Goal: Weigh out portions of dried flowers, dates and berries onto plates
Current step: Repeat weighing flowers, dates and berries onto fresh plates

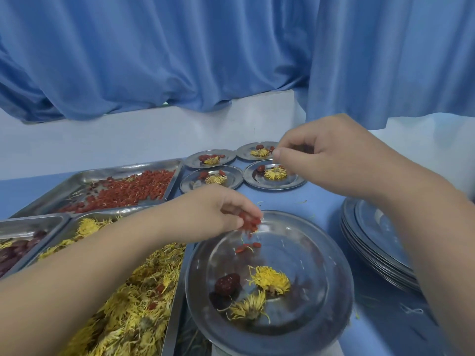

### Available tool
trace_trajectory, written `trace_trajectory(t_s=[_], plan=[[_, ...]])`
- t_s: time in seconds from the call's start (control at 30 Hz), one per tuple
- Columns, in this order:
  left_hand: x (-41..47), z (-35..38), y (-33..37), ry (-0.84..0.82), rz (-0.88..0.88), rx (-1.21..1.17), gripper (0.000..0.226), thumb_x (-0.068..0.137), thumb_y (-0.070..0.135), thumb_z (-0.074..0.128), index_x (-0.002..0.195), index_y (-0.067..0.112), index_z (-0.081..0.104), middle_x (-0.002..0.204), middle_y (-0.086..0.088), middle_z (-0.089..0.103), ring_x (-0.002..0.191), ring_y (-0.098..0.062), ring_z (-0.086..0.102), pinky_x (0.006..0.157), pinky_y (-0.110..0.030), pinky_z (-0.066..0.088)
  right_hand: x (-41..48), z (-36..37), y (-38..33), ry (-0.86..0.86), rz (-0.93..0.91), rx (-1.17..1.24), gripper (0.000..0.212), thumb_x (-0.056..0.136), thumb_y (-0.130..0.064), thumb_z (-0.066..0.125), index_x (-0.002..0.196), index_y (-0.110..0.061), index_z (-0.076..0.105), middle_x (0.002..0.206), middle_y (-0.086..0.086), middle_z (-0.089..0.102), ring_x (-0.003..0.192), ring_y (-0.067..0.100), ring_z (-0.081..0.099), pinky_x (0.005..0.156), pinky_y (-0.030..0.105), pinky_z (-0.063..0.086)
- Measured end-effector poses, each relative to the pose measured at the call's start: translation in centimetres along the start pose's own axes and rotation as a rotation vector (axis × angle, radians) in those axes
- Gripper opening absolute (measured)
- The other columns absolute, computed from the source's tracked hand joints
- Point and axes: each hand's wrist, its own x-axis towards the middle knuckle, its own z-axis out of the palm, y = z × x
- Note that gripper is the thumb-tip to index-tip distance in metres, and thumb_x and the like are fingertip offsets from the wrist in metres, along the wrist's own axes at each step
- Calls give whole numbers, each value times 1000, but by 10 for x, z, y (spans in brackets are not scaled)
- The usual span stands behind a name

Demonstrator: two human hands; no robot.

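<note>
Head view: the left hand (218, 209) reaches in from the left, its fingers bunched downward and gripping a clump of red berries (250, 223) between thumb and fingertips. Directly under those fingertips is the far part of a large metal plate (334, 253), and a few loose berries (248, 247) lie on it just below the fingers. Nearer the person than the fingers, on the same plate, sit a dark date (227, 283) and two yellow dried flowers (270, 278). The right hand (334, 160) hovers higher and farther off, fingers curled with the thumb tip against the forefinger; whether it holds anything I cannot tell. Just below and left of its fingertips are four small plates (210, 178), each with a flower and red pieces. Left of the left hand's fingers stands the berry tray (133, 167). Beneath that forearm is the flower tray (177, 291), with the date tray (33, 218) at far left. Right of the left fingers and below the right ones, a stack of plates (372, 247) rests on the blue table (308, 199)
</note>
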Motion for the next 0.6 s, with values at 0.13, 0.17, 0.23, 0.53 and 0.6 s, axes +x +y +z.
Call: trace_trajectory(t_s=[0.13, 0.17, 0.23, 0.53, 0.6], plan=[[-7, 5, -1, 101, 26, 139, 31, 88, 17, 69, 96, 46, 69, 90, 33, 68, 87, 14, 62, 73, 0, 43, -2, -8, -4, 9, 4, 13, 24, 87, -31, 59, 67, -25, 69, 59, -15, 62, 51, 3, 49, 45, 11, 36], [-8, 8, 0, 126, 34, 165, 28, 87, 18, 71, 94, 46, 69, 88, 35, 66, 85, 14, 61, 71, 1, 41, -3, -10, -6, 13, 3, 15, 23, 87, -32, 59, 68, -25, 70, 63, -12, 65, 52, 3, 50, 46, 13, 38], [-11, 12, 3, 158, 44, 197, 24, 85, 20, 73, 93, 43, 70, 83, 38, 64, 82, 12, 61, 69, 0, 41, -5, -16, -10, 19, 2, 16, 22, 86, -32, 59, 71, -22, 71, 68, -8, 67, 56, 5, 54, 49, 17, 40], [-21, 21, 15, 254, 22, 182, 16, 85, 16, 72, 81, 31, 72, 78, 14, 70, 72, 8, 63, 63, -5, 45, -20, -38, -31, -3, -29, -9, 31, 85, -39, 58, 80, -11, 69, 73, 6, 67, 69, 24, 62, 57, 34, 51], [-24, 23, 14, 257, 14, 197, 15, 85, 17, 72, 83, 32, 72, 80, 14, 70, 75, 6, 63, 66, -9, 47, -23, -41, -35, -10, -46, -20, 33, 86, -40, 58, 80, -9, 68, 73, 8, 66, 69, 25, 60, 55, 33, 48]])
